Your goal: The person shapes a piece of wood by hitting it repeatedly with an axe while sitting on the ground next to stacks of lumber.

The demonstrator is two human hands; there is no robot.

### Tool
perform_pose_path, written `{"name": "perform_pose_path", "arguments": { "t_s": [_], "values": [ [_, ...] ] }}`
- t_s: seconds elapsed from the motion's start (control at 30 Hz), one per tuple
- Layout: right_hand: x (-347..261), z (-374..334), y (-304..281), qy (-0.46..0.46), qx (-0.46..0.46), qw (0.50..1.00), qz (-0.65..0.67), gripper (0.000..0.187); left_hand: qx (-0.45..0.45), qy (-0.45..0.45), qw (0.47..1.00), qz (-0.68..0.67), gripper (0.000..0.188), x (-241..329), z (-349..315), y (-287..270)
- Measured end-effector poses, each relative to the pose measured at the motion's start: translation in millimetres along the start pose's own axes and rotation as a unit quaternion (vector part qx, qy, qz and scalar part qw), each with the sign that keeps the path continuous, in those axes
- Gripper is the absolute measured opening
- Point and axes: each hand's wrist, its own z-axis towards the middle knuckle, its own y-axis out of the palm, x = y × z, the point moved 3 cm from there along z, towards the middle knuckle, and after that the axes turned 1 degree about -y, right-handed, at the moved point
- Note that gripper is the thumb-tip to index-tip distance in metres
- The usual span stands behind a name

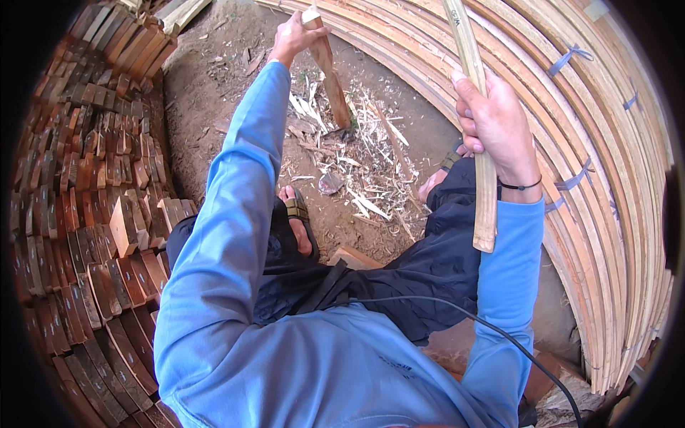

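"What's the ground like there?"

"Bare brown dirt, littered with pale wood chips between and beyond my sandalled feet. On the left, cut boards stand stacked with their ends showing; on the right, long planks lie in a pile, some tied with blue-grey strips."

"And your hands?"

"My left hand grips a wooden stake by its upper end, on the far side. It slants down, nearer and slightly right, to the chips; whether it touches the dirt, I can't tell. My right hand is wrapped around a long wooden stick, over on the right."

"Which way does that one run?"

"Near to far. The near end overlaps my right sleeve, a little further right than the far end, which runs out of view."
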Motion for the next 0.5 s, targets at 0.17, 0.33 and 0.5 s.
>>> {"name": "perform_pose_path", "arguments": {
  "t_s": [0.17,0.33,0.5],
  "values": [
    [1.1,0.9,2.6,-0.005,0.008,0.999,-0.032,0.026,0.011,-0.036,0.999,0.018,0.091,-12.6,-10.4,-12.3],
    [4.5,3.7,4.2,0.001,-0.012,0.998,-0.058,0.027,0.014,-0.077,0.997,0.0,0.088,-13.3,-13.4,-15.3],
    [10.9,2.9,6.3,0.021,-0.011,0.994,-0.107,0.028,0.006,-0.021,1.0,0.003,0.072,-20.9,-13.1,-27.2]
  ]
}}
